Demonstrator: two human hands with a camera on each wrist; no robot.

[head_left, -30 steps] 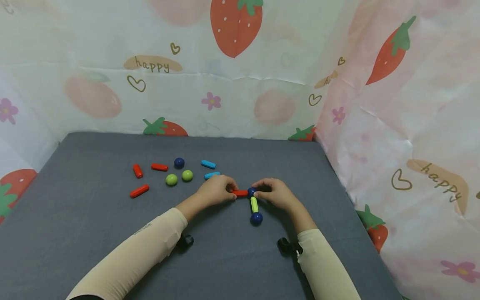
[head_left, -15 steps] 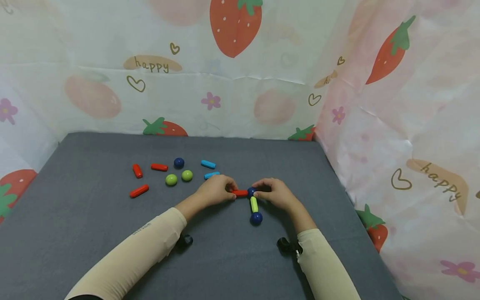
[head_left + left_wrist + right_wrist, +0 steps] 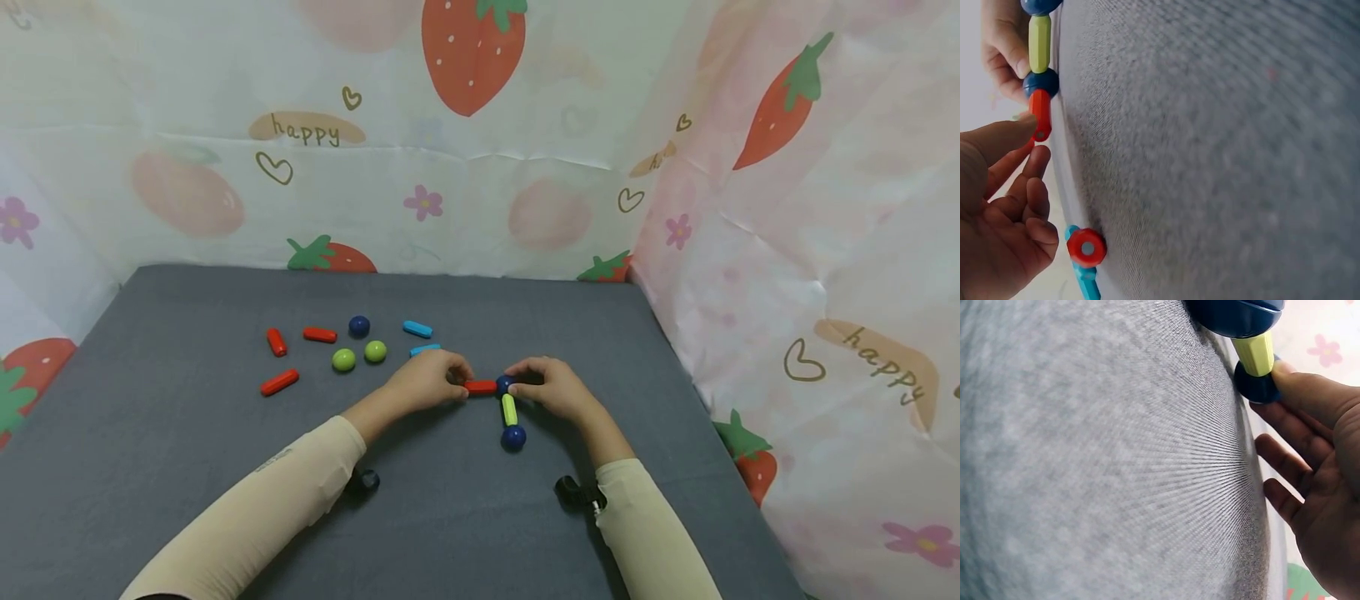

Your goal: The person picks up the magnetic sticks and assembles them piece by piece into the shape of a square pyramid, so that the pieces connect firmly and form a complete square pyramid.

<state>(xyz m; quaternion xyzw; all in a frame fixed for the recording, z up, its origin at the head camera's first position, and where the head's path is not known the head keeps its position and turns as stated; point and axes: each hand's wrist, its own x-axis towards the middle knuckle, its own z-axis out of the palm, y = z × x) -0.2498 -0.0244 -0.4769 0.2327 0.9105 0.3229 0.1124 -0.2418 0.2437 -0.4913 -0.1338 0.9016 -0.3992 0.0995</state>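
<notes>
My left hand point(image 3: 427, 382) pinches the outer end of a short red magnetic rod point(image 3: 482, 387) between thumb and finger. Its other end meets a dark blue ball point(image 3: 505, 384), which the thumb and fingers of my right hand point(image 3: 557, 388) grip from the right. From that ball a yellow-green rod point(image 3: 509, 410) runs toward me to a second dark blue ball point(image 3: 513, 438), forming an L with the red rod. In the left wrist view, the thumb lies along the red rod point(image 3: 1041, 115). The right wrist view shows the thumb on the held ball point(image 3: 1257, 386).
Several loose pieces lie at the back left of the grey cloth: red rods point(image 3: 279, 382), green balls point(image 3: 343, 360), a dark blue ball point(image 3: 359, 326) and a light blue rod point(image 3: 417, 329). Another light blue rod point(image 3: 424, 350) is partly behind my left hand. Printed curtains stand behind and at the sides.
My left forearm and wrist have shifted slightly to the left, the fingers still at the red rod's end. The right hand and the joined pieces look the same.
</notes>
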